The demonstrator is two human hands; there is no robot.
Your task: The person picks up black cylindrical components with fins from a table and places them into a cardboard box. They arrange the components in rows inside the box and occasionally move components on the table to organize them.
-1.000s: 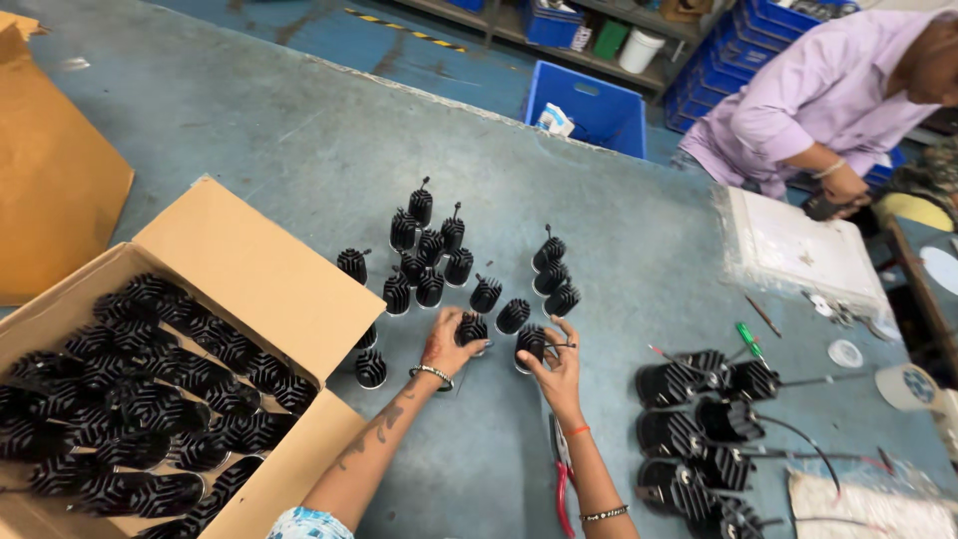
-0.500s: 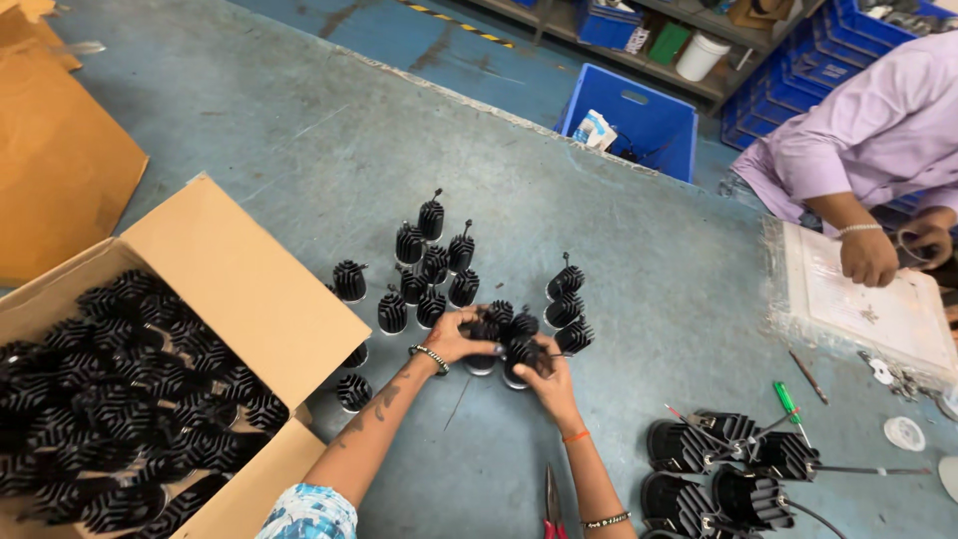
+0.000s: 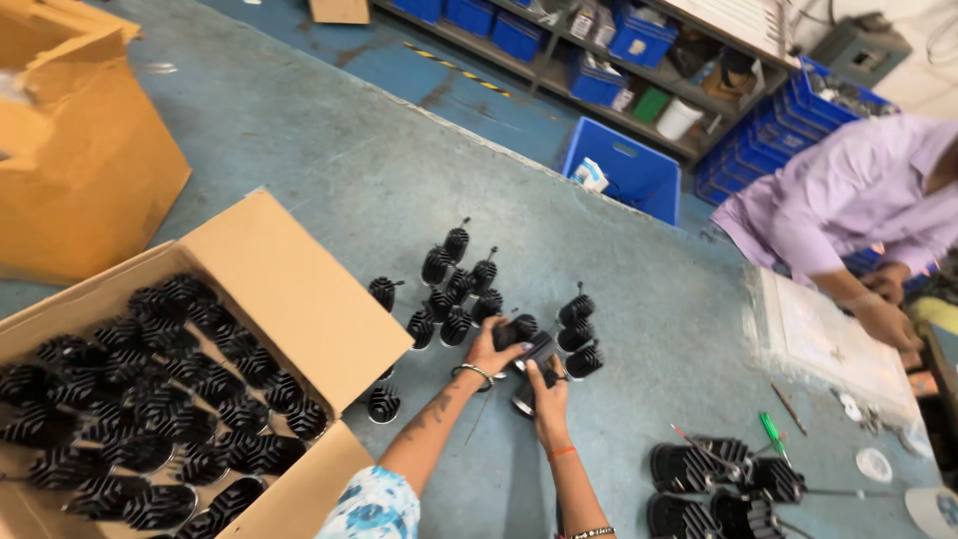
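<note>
My left hand (image 3: pixel 491 351) and my right hand (image 3: pixel 547 394) meet at the middle of the grey-blue table, both closed around black finned heat sinks (image 3: pixel 534 349). A cluster of the same small black finned heat sinks (image 3: pixel 454 289) stands on the table just beyond my hands, with three more (image 3: pixel 579 334) to their right. One lone heat sink (image 3: pixel 383 403) sits near the box corner. An open cardboard box (image 3: pixel 289 289) at my left is full of black heat sinks (image 3: pixel 150 399).
Another person in a lilac shirt (image 3: pixel 848 200) works at the right over a white tray (image 3: pixel 828 344). Larger black finned parts (image 3: pixel 718 484) with wires and a green screwdriver (image 3: pixel 773 434) lie at lower right. A blue crate (image 3: pixel 629 175) and shelves stand behind.
The view has shifted left and nearer. My two hands have drawn together and closed on heat sinks in front of the cluster.
</note>
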